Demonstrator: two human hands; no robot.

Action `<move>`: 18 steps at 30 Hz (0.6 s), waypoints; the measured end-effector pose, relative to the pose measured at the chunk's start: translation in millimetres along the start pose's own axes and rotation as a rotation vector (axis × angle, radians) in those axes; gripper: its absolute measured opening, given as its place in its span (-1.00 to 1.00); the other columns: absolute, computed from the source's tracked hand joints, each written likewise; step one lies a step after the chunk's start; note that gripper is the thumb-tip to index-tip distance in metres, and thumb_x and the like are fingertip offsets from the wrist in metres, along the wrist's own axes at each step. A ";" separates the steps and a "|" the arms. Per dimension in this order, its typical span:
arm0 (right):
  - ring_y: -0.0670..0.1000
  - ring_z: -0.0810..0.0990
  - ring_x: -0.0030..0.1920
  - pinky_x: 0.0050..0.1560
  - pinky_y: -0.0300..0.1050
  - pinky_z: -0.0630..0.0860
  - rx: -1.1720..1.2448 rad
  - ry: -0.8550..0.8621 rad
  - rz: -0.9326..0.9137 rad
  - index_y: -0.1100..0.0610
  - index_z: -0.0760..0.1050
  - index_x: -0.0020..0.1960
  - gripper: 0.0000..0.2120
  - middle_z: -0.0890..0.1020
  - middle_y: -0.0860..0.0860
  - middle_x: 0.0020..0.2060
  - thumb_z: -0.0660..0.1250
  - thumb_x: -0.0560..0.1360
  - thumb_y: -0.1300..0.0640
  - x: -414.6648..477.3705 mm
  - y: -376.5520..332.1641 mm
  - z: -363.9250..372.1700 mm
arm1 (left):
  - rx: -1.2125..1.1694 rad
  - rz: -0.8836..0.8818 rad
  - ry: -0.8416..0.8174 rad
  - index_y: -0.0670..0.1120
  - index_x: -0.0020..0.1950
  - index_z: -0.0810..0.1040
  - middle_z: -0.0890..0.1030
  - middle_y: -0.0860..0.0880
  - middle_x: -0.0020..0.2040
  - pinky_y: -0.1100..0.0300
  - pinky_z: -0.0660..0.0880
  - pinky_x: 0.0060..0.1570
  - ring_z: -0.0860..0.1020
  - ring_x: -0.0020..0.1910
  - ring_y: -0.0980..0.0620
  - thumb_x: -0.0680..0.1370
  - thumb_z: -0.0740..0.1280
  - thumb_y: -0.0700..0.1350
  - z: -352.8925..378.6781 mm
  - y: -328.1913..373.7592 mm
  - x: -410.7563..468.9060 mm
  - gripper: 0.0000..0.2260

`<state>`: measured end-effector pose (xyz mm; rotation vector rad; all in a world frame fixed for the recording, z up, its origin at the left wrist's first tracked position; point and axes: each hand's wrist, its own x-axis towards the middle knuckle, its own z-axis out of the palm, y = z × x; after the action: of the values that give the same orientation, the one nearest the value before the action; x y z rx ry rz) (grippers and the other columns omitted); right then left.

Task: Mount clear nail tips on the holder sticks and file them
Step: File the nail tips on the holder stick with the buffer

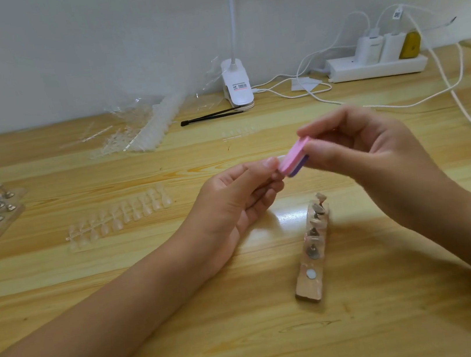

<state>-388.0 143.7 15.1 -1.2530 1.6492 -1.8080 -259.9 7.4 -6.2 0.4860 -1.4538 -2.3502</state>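
Single view, head-worn, wide-angle. Looks forward and down across the wooden table [122,287] towards the white wall [56,52] behind its far edge. Close range: both forearms enter from the bottom corners. The left hand [232,206] sits at frame centre and the right hand [378,163] right of it. They meet at the pink file block [293,157] and clear nail tip [282,157]. Wall fills the upper third, with the clip lamp base [237,84] top centre and the power strip [376,65] top right. Table's far edge bows downward at left, showing lens distortion.
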 end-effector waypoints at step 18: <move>0.04 0.66 0.03 0.13 -0.16 0.58 0.153 0.160 0.002 0.14 0.53 0.00 -0.81 0.65 0.03 -0.11 0.42 0.40 0.14 4.3 -0.4 -8.6 | 0.054 0.025 -0.012 -0.12 -0.05 0.72 0.69 -0.01 -0.14 0.36 0.56 -0.09 0.64 -0.13 0.14 0.35 0.48 -0.04 -3.4 -2.2 0.8 -0.76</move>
<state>-397.1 145.5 17.7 -1.0650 1.5567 -2.0371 -259.3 5.3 -9.7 0.4656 -1.5230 -2.3040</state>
